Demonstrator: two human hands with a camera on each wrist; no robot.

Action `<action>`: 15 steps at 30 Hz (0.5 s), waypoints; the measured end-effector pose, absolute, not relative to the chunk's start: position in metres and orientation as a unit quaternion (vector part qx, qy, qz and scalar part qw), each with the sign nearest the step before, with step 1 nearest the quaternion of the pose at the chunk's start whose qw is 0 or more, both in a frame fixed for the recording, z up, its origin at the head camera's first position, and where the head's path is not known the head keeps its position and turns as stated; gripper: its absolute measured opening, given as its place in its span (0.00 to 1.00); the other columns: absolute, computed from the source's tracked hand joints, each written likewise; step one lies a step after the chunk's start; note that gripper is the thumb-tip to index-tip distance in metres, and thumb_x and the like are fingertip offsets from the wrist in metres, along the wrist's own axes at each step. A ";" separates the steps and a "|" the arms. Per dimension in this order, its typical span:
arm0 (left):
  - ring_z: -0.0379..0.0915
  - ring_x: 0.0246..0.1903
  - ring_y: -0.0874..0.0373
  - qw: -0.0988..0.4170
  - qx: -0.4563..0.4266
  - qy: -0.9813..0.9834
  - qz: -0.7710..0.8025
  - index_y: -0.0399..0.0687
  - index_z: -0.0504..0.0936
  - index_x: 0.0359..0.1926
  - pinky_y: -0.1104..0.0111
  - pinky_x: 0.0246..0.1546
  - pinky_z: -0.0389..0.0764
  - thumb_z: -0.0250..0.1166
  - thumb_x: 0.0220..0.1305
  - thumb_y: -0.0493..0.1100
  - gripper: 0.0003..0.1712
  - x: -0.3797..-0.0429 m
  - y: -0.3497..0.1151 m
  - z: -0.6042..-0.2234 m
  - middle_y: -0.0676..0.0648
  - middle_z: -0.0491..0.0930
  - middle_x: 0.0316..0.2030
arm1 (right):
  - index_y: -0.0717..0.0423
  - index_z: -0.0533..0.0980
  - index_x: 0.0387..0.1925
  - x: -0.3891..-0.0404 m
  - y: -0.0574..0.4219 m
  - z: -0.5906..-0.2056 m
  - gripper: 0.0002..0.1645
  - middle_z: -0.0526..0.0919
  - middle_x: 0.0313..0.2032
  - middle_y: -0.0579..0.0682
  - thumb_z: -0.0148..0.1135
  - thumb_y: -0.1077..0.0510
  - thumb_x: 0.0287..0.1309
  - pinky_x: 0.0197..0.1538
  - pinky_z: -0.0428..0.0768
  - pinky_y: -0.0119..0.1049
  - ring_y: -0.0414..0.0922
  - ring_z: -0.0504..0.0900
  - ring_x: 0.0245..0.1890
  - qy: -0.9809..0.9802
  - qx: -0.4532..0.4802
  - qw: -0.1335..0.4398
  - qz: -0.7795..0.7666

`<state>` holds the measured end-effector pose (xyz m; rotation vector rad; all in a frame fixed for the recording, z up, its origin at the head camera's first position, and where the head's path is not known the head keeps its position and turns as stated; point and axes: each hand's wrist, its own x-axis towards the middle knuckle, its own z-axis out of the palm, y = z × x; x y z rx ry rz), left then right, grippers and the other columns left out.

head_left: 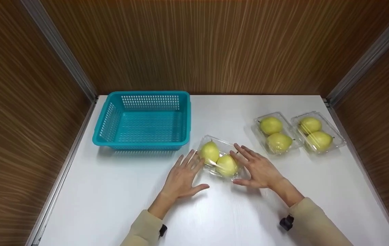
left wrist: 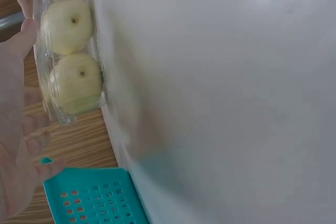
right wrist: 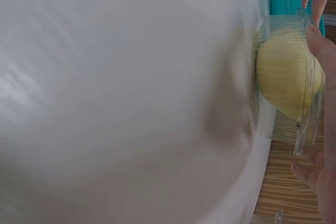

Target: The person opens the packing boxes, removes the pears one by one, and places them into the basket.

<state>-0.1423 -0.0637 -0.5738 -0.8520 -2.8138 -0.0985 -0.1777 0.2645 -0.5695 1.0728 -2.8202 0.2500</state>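
Note:
A clear plastic clamshell box (head_left: 224, 145) lies at an angle on the white table, with two yellow-green pears (head_left: 227, 166) inside. My left hand (head_left: 181, 177) is at its left side, fingers spread and fairly straight, fingertips by the box edge. On the other side my right hand (head_left: 260, 170) spreads its fingers along the box's right edge, thumb near the front corner. In the right wrist view the thumb reaches the rim of the box (right wrist: 281, 129). The left wrist view shows the box (left wrist: 68, 116) from its side, beside the left fingers.
A teal perforated basket (head_left: 141, 147) stands at the back left of the table (head_left: 214, 218). Two more clear boxes, the nearer-in one (head_left: 285, 119) and the outer one (head_left: 334, 136), lie at the right, each with two pears. Wood-grain panels (head_left: 197, 48) enclose the back and sides.

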 end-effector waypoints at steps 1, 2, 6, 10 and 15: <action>0.58 0.81 0.48 0.098 -0.287 -0.952 -0.035 0.55 0.69 0.78 0.49 0.79 0.67 0.59 0.63 0.80 0.52 -0.141 -0.065 -0.574 0.46 0.66 0.79 | 0.46 0.60 0.82 -0.177 0.264 -0.570 0.61 0.59 0.83 0.56 0.65 0.22 0.56 0.73 0.76 0.59 0.61 0.69 0.77 -0.929 0.355 0.057 0.081; 0.58 0.81 0.48 0.096 -0.285 -0.953 -0.035 0.55 0.68 0.78 0.49 0.79 0.67 0.58 0.63 0.80 0.53 -0.139 -0.065 -0.574 0.46 0.66 0.79 | 0.47 0.60 0.82 -0.177 0.263 -0.570 0.61 0.59 0.83 0.56 0.64 0.21 0.57 0.73 0.76 0.59 0.61 0.69 0.77 -0.928 0.358 0.058 0.081; 0.58 0.81 0.48 0.090 -0.277 -0.956 -0.040 0.55 0.67 0.79 0.50 0.79 0.67 0.58 0.64 0.80 0.53 -0.135 -0.068 -0.575 0.46 0.65 0.80 | 0.46 0.58 0.82 -0.175 0.260 -0.569 0.61 0.57 0.83 0.56 0.61 0.20 0.58 0.73 0.76 0.58 0.62 0.68 0.78 -0.926 0.364 0.056 0.078; 0.58 0.81 0.48 0.094 -0.271 -0.957 -0.042 0.55 0.67 0.79 0.51 0.79 0.67 0.58 0.64 0.80 0.53 -0.132 -0.069 -0.575 0.46 0.65 0.80 | 0.46 0.58 0.83 -0.174 0.258 -0.570 0.61 0.57 0.83 0.57 0.60 0.19 0.59 0.74 0.75 0.58 0.62 0.68 0.78 -0.924 0.369 0.058 0.080; 0.59 0.81 0.47 0.102 -0.266 -0.957 -0.054 0.55 0.68 0.79 0.51 0.79 0.67 0.60 0.63 0.79 0.53 -0.129 -0.070 -0.576 0.46 0.66 0.80 | 0.46 0.58 0.83 -0.174 0.257 -0.571 0.61 0.57 0.83 0.56 0.62 0.20 0.58 0.74 0.75 0.58 0.62 0.68 0.78 -0.923 0.371 0.060 0.082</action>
